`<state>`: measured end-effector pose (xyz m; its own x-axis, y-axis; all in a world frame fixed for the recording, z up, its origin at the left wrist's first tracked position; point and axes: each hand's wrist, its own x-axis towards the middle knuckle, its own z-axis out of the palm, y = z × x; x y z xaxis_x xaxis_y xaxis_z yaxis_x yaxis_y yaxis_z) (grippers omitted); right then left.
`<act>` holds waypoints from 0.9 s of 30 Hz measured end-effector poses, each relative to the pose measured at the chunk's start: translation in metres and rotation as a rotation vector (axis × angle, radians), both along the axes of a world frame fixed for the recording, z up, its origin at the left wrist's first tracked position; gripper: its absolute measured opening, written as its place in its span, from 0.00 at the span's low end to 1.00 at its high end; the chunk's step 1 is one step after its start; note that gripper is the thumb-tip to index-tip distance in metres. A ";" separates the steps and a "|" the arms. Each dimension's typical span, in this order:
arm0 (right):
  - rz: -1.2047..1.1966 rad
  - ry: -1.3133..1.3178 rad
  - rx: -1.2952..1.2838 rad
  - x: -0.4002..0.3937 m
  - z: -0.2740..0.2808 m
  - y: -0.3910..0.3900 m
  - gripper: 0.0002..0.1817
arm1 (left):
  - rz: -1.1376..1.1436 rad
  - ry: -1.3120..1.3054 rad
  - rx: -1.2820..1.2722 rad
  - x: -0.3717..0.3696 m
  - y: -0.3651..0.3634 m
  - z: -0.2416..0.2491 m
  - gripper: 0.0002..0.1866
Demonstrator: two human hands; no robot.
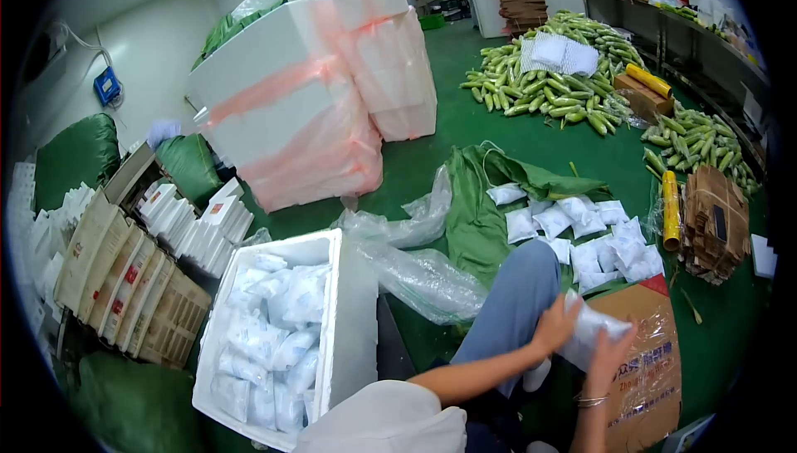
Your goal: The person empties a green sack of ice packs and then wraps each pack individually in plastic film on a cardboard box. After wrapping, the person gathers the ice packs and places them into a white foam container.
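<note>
A plump white pouch that looks like an ice pack (591, 326) is held between my two hands above a flattened brown cardboard box (643, 378). My left hand (556, 326) grips its left end, and my right hand (613, 348) closes round its right end. Past my knee, several similar ice packs (585, 214) lie in a loose heap on an open green sack (475, 220). To my left stands a white foam box (349, 328), filled with more ice packs (278, 333) with faint blue print.
Clear plastic wrap (423, 279) lies beside the foam box. Stacked baskets (137, 287) and large taped foam boxes (290, 112) stand left and ahead. Bagged green corn-like produce (548, 88), yellow rolls (670, 212) and folded cardboard (714, 220) sit ahead right.
</note>
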<state>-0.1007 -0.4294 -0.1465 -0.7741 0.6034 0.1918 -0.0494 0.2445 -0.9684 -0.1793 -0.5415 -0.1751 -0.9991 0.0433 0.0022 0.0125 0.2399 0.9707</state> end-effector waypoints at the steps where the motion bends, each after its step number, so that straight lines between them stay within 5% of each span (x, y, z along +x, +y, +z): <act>1: 0.032 -0.052 0.206 0.012 0.028 -0.023 0.41 | -0.051 -0.025 0.080 -0.033 0.003 -0.032 0.22; 3: 0.097 -0.041 0.516 0.023 0.052 -0.037 0.44 | -0.153 -0.111 0.171 -0.038 -0.001 -0.008 0.19; 5: 0.088 -0.015 0.725 0.035 0.101 -0.053 0.40 | -0.360 -0.692 0.709 -0.032 0.004 0.013 0.19; 7: 0.074 0.004 0.930 0.038 0.111 -0.056 0.38 | -0.534 -0.659 0.609 -0.041 0.007 0.004 0.14; 9: 0.249 0.243 1.124 0.036 0.100 -0.057 0.20 | -1.313 0.014 0.121 -0.048 0.008 -0.011 0.11; 10: 0.224 0.363 1.017 0.036 0.091 -0.056 0.08 | -1.447 0.018 -0.213 -0.038 0.012 0.005 0.15; 14: -0.046 0.256 0.627 0.016 0.069 -0.010 0.12 | -1.312 0.267 0.100 -0.044 0.054 -0.087 0.23; 17: -0.189 0.125 -0.135 -0.012 0.021 0.053 0.10 | -1.124 0.040 0.038 0.012 0.009 0.068 0.34; 20: -0.310 0.286 0.108 -0.026 0.038 0.032 0.06 | -1.116 0.056 -0.423 0.022 0.010 0.105 0.45; 21: 0.037 -0.023 0.067 -0.007 0.080 0.021 0.11 | -1.100 -0.056 -0.650 0.025 0.013 0.111 0.46; 23: 0.254 -0.020 0.379 -0.016 0.055 0.024 0.19 | -1.019 -0.059 -0.398 0.020 0.002 0.090 0.36; 27: 0.437 0.164 0.599 -0.020 0.048 0.011 0.23 | -0.868 0.044 -0.380 -0.004 -0.045 0.079 0.33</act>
